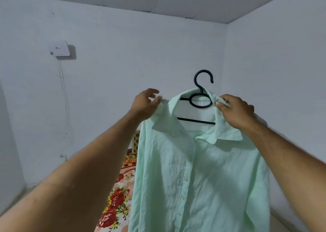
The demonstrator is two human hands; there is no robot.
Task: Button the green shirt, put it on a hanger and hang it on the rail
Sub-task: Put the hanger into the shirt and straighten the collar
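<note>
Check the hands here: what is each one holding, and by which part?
Both hold the green shirt, already on the black hanger. The left hand pinches its shoulder beside the collar; the right hand pinches the collar's other side.

The green shirt (194,179) hides the black hanger's (201,101) arms beyond each grip, and its hem runs off the bottom edge. The neck label's (204,104) print is too small to read.
</note>
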